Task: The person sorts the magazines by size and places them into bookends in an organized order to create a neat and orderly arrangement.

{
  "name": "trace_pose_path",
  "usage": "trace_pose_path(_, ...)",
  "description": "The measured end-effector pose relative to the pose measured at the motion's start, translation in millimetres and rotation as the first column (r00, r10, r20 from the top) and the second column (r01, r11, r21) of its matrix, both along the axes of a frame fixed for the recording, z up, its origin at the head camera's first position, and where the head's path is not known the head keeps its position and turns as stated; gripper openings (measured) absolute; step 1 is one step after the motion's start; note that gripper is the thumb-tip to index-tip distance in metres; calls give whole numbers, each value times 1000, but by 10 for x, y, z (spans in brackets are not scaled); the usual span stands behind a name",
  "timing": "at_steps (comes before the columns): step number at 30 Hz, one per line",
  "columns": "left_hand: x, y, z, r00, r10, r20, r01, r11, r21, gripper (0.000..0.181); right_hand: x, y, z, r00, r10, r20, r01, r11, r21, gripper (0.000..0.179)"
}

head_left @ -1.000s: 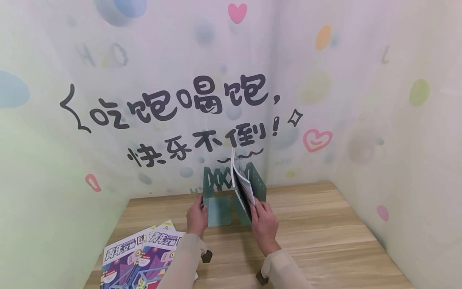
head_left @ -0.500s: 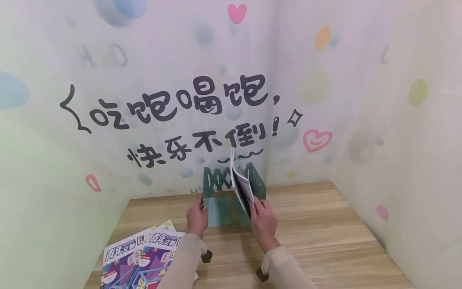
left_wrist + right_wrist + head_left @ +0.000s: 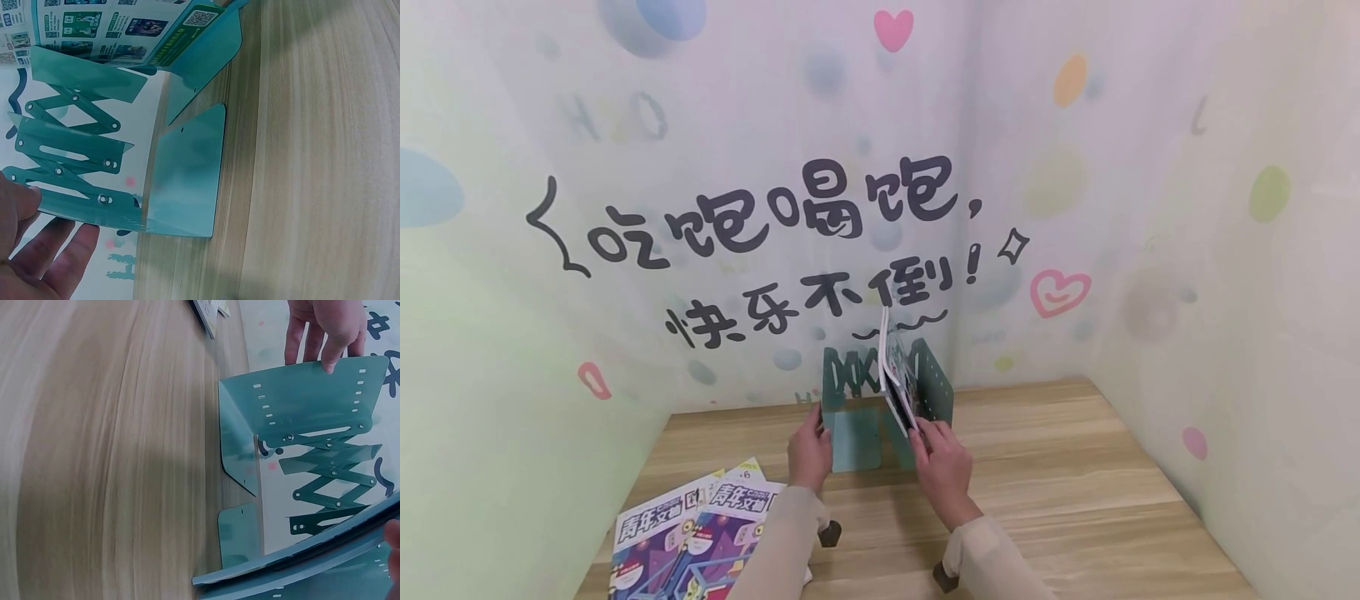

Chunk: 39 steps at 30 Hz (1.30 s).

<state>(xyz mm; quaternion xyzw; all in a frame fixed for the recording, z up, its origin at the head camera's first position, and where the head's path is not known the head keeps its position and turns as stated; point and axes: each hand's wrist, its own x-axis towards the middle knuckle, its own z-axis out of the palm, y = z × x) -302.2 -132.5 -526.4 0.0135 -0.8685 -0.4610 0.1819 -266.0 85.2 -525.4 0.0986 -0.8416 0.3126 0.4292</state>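
A green metal expandable bookend (image 3: pixel 856 450) with a scissor-lattice back stands at the back of the table. My left hand (image 3: pixel 810 452) holds its left end panel; in the left wrist view the thumb lies inside and the fingers (image 3: pixel 75 250) outside. Between the end panels, thin magazines (image 3: pixel 891 371) stand on edge, leaning near the right panel. My right hand (image 3: pixel 945 471) pinches their near lower edge. In the left wrist view the magazine's printed cover (image 3: pixel 119 28) shows small pictures and a QR code. Only fingertips (image 3: pixel 394 540) of the right hand show in the right wrist view.
Several magazines (image 3: pixel 651 537) with purple covers lie overlapping at the table's front left, partly behind the left sleeve. A printed wall (image 3: pixel 752 367) rises directly behind the bookend. Wood tabletop (image 3: pixel 1075 483) extends to the right of the right arm.
My right hand has slid slightly left and down along the magazines' near edge, and more of their right-facing cover shows. The left hand and the bookend stay in place.
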Motion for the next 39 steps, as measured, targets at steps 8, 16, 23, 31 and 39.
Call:
trace_pose_path(8, -12, 3, -10, 1000, 3, -14, -3, 1000, -4, 54, 7, 24, -31, 999, 45, -15, -45, 999, 0, 23)
trace_pose_path(16, -12, 1, -20, 1000, 7, -1, -7, 1000, -3, 55, -45, 108, -14, 994, 70, -81, -73, 997, -26, 21)
trace_pose_path(23, -34, -9, -22, 1000, 3, 3, -3, 1000, -9, 55, -220, 300, 55, 993, 17, -120, -22, 999, -35, 36)
trace_pose_path(31, -15, -25, -15, 1000, -8, -10, 8, 1000, -20, 54, -379, 443, 221, 991, 6, 135, -3, 1000, -27, 55)
trace_pose_path(39, -2, -25, -5, 999, -32, -3, 32, 999, -14, 53, -549, 510, 288, 933, 10, 360, -23, 999, 32, 66)
